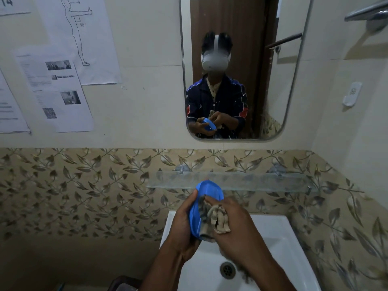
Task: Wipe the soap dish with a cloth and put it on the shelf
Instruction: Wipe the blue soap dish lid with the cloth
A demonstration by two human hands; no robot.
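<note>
A blue oval soap dish (210, 191) is held tilted above the white sink (279, 234). My left hand (182, 223) grips its left edge from below. My right hand (235, 225) grips a crumpled beige and dark patterned cloth (217, 218) and presses it against the dish's inner face. A glass shelf (262, 181) runs along the leaf-patterned tiles just behind the dish, with nothing seen on it.
A mirror (237, 66) above the shelf reflects a person holding the dish and cloth. Printed sheets (56, 89) are stuck on the wall at left. A metal rail (367, 11) is at top right, and the sink drain (227, 269) lies below my hands.
</note>
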